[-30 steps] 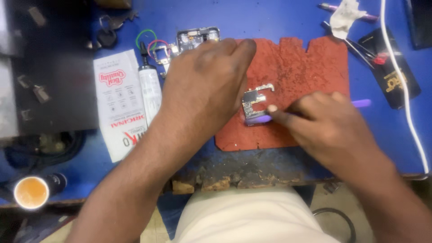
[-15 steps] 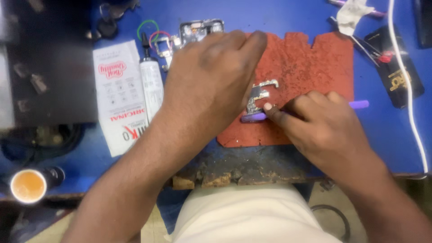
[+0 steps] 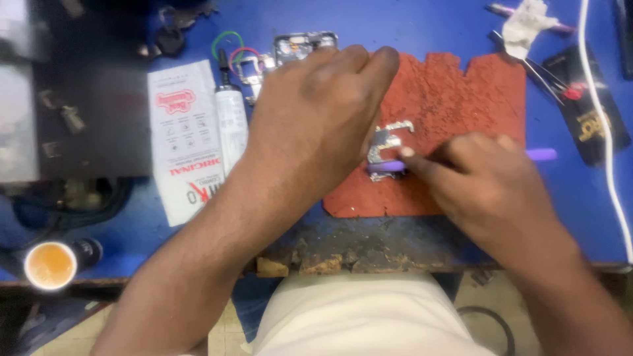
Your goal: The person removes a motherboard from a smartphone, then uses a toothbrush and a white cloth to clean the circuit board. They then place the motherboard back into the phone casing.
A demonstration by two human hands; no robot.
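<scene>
Small silvery metal part (image 3: 389, 142), pinned on the rust-red work mat (image 3: 461, 92) near the bench's front edge.

It is steadied by the left hand (image 3: 316, 125), fingers closed down at its left edge, while a purple tool (image 3: 389, 167) is pinched in the right hand (image 3: 488, 184) and pressed at its lower edge. The part is judged light, thin, stiff and easily bent, best held by its edges; the mat looks coarse, grainy and grippy.

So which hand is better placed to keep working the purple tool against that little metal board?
Right: the right hand grips the purple tool at the metal board; the left hand pins it.
</scene>
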